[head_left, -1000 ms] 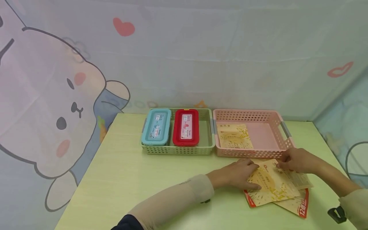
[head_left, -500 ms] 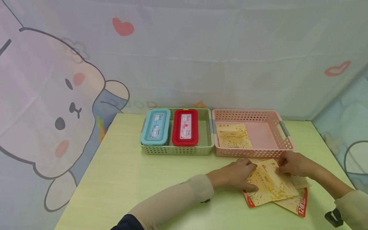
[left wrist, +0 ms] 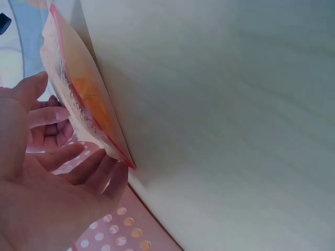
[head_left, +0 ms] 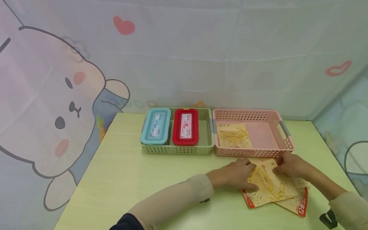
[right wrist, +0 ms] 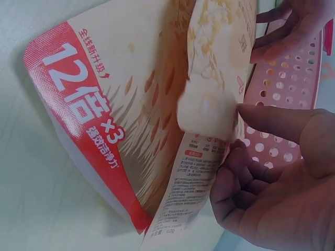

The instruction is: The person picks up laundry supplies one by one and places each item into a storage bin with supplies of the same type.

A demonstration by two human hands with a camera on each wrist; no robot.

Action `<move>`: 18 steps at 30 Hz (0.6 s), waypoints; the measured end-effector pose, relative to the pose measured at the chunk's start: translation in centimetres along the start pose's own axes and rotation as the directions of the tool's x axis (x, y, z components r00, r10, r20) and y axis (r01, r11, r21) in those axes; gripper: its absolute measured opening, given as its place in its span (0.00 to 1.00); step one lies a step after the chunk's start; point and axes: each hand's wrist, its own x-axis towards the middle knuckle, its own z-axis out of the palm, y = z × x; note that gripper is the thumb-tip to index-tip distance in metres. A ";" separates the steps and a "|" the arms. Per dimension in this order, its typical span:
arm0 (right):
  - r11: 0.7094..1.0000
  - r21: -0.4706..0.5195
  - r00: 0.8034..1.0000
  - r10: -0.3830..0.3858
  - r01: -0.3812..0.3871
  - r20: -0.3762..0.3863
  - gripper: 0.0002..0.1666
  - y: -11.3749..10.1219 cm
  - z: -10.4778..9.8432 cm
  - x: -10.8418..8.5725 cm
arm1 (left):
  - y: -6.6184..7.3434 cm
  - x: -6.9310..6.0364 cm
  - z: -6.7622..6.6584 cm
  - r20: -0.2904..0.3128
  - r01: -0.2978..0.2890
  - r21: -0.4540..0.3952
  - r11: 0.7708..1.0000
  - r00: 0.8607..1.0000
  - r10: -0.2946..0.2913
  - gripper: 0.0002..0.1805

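In the head view, several flat beige pouches with yellow grain prints overlap in front of the pink basket. My left hand [head_left: 237, 174] is at the left edge of the top pouch [head_left: 271, 183]; its fairly straight fingers touch the pouch edge in the left wrist view. My right hand [head_left: 291, 166] pinches a pouch at its upper right edge, thumb on top and fingers curled behind. Beneath lies a larger pouch [right wrist: 131, 89] with a red "12倍" corner. A pouch back with small print [right wrist: 186, 183] shows beside the right fingers.
Behind the stack stands the pink basket [head_left: 264, 135], holding one beige pouch [head_left: 234, 135] at its left. A green basket [head_left: 178, 150] adjoins it, with a blue-lidded box [head_left: 156, 126] and a red-lidded box [head_left: 185, 127] inside. A printed cloth [head_left: 178, 57] hangs behind the table.
My right hand and sleeve have shifted slightly left and toward me along the pouch edge. The left hand has stayed nearly in place. The baskets and boxes stand as before.
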 end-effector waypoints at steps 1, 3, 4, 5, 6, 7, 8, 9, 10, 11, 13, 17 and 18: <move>1.000 0.016 1.000 0.001 -0.001 0.009 0.14 0.0 0.0 -0.1 | 0.0 0.0 0.0 0.003 -0.002 0.001 1.000 1.000 0.002 0.45; 0.998 0.056 0.999 -0.007 0.005 0.039 0.13 0.0 -0.1 -0.2 | -0.1 0.0 0.0 0.007 -0.009 0.011 1.000 1.000 0.009 0.44; 0.997 0.082 0.998 -0.014 0.009 0.058 0.13 0.0 -0.1 -0.3 | -0.1 0.0 0.0 0.007 -0.012 0.015 1.000 1.000 0.012 0.44; 0.994 0.105 0.997 -0.018 0.010 0.075 0.13 -0.1 -0.3 -0.4 | -0.2 -0.1 0.0 0.005 -0.014 0.019 1.000 1.000 0.014 0.43; 0.992 0.127 0.995 -0.032 0.020 0.092 0.13 -0.1 -0.4 -0.4 | -0.3 -0.1 0.0 0.000 -0.018 0.025 1.000 1.000 0.018 0.42; 0.989 0.147 0.993 -0.048 0.031 0.108 0.12 -0.2 -0.6 -0.4 | -0.4 -0.1 -0.1 -0.007 -0.020 0.029 0.999 1.000 0.020 0.41; 0.986 0.164 0.990 -0.057 0.036 0.126 0.12 -0.4 -0.7 -0.4 | -0.4 -0.1 -0.1 -0.019 -0.024 0.030 0.999 1.000 0.024 0.40; 0.983 0.180 0.988 -0.065 0.039 0.140 0.11 -0.5 -1.0 -0.5 | -0.5 -0.1 -0.2 -0.028 -0.024 0.027 0.999 0.999 0.025 0.39; 0.979 0.199 0.985 -0.073 0.041 0.157 0.10 -0.7 -1.2 -0.4 | -0.6 -0.1 -0.2 -0.039 -0.023 0.014 1.000 0.999 0.023 0.39; 0.976 0.213 0.981 -0.083 0.045 0.173 0.10 -0.9 -1.4 -0.4 | -0.7 -0.1 -0.3 -0.049 -0.020 -0.004 1.000 0.999 0.020 0.38; 0.969 0.238 0.973 -0.111 0.062 0.200 0.10 -1.3 -1.8 -0.4 | -0.9 0.0 -0.4 -0.066 -0.007 -0.066 0.998 0.998 0.003 0.37; 0.951 0.273 0.952 -0.207 0.142 0.225 0.10 -2.0 -2.8 -0.5 | -1.3 0.2 -0.5 -0.090 0.037 -0.227 0.973 0.994 -0.059 0.35; 0.945 0.276 0.945 -0.239 0.175 0.221 0.10 -2.2 -3.1 -0.5 | -1.4 0.3 -0.6 -0.097 0.039 -0.270 0.962 0.993 -0.068 0.32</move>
